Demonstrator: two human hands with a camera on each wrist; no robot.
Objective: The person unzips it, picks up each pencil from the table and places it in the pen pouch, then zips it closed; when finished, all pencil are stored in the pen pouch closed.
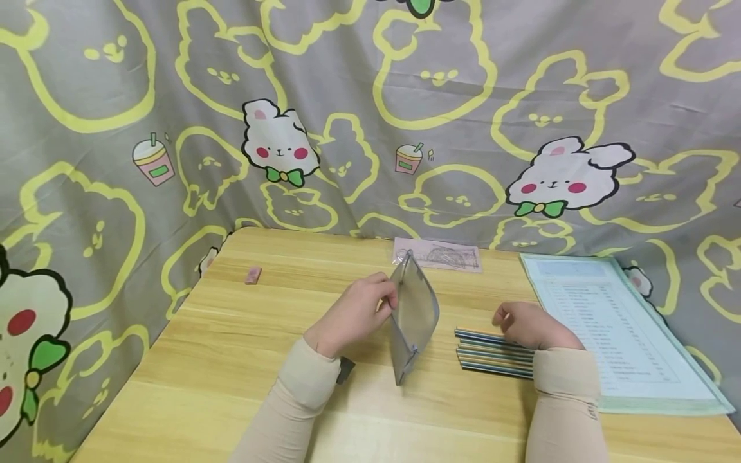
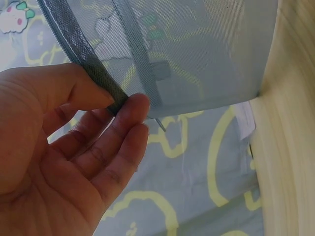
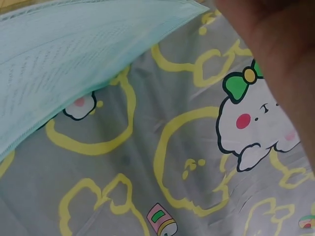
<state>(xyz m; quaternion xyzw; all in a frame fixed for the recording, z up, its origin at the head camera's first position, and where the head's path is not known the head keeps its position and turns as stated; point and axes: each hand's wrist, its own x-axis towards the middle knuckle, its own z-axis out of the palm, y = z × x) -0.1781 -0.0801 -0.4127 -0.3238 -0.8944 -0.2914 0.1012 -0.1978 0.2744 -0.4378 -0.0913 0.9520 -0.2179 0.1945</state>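
Note:
My left hand (image 1: 359, 308) pinches the zipped edge of a grey mesh zip pouch (image 1: 415, 302) between thumb and fingers. The pouch stands upright on the table with its mouth spread apart. In the left wrist view, the thumb and index finger of the left hand (image 2: 93, 128) close on the zip band, and the sheer mesh (image 2: 206, 59) stretches beyond. To the right of the pouch lies a row of several pencils (image 1: 489, 357), side by side. Over their far side is my right hand (image 1: 529, 326), fingers loosely curled, nothing visible between them. The right wrist view catches only its blurred edge.
A light-blue zip folder with a printed sheet (image 1: 613, 328) lies at the right. At the back is a pale purple printed packet (image 1: 446, 256); a small pinkish block (image 1: 253, 275) sits at the left. A dark object (image 1: 345, 370) shows beside the left wrist. Patterned curtain (image 1: 347, 96) borders the table.

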